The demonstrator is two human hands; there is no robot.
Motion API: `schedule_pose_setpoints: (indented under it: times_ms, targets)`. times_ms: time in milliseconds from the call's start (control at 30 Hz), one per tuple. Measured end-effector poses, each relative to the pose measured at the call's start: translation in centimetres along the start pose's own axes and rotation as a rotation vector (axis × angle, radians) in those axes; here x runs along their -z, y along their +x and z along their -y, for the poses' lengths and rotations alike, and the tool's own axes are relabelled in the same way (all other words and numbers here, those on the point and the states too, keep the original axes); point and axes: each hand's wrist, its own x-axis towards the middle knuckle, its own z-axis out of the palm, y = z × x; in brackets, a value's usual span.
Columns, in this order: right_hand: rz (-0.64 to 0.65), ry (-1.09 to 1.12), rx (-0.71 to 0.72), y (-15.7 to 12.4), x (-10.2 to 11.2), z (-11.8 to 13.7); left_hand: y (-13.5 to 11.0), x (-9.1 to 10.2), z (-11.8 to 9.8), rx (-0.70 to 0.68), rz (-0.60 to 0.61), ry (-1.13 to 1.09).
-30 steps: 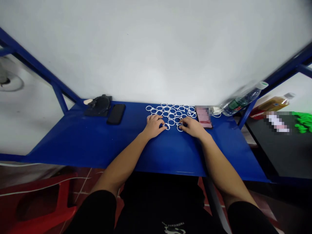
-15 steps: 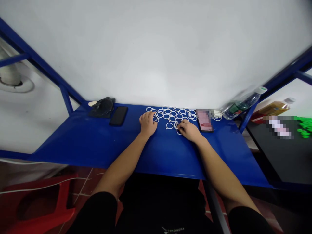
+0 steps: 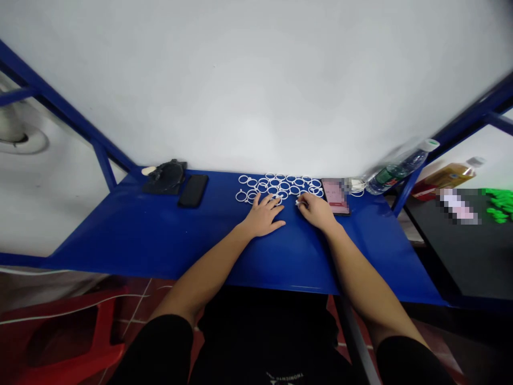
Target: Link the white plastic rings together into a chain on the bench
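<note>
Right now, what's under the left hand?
The left hand lies flat, fingers spread, on the blue table. Its fingertips overlap the near edge of the white rings. Whether any ring sits beneath the palm cannot be seen; the hand covers it.

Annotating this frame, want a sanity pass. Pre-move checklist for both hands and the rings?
1. Left hand flat, fingertips at the white rings: ok.
2. Right hand grip on a ring: cannot tell, fingers curled, too small.
3. Rings lying flat on the blue table: ok.
4. Lit phone clear of right hand: not ok, right beside it.
5. Bottle away from both hands: ok.
</note>
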Motion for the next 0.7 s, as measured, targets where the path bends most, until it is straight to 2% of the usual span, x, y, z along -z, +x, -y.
schedule_pose_setpoints:
  times_ms: [133,233,300,367,433,567,700]
  targets:
    - [0.009,0.057,0.077,0.3,-0.4,-0.4,-0.6,0.5,1.7,0.159,-0.079,0.007]
    - [-0.105,0.138,0.132,0.2,-0.6,0.5,-0.8,1.1,2.5,0.234,-0.159,-0.010]
    - [-0.219,0.221,0.119,-0.1,-0.5,1.8,-0.7,1.6,2.2,0.244,-0.241,-0.040]
    - [-0.316,0.356,0.077,-0.7,-0.6,3.3,-0.6,2.0,1.2,0.209,-0.319,-0.117]
    - [-0.356,0.524,0.027,-1.2,-0.8,4.8,-0.5,2.1,0.0,0.137,-0.360,-0.237]
    - [-0.251,0.746,0.030,-1.9,-1.5,6.7,-0.4,1.8,-1.4,0.026,-0.390,-0.342]
    - [-0.214,0.683,0.036,-2.0,-1.6,7.1,-0.4,1.8,-0.6,-0.040,-0.333,-0.258]
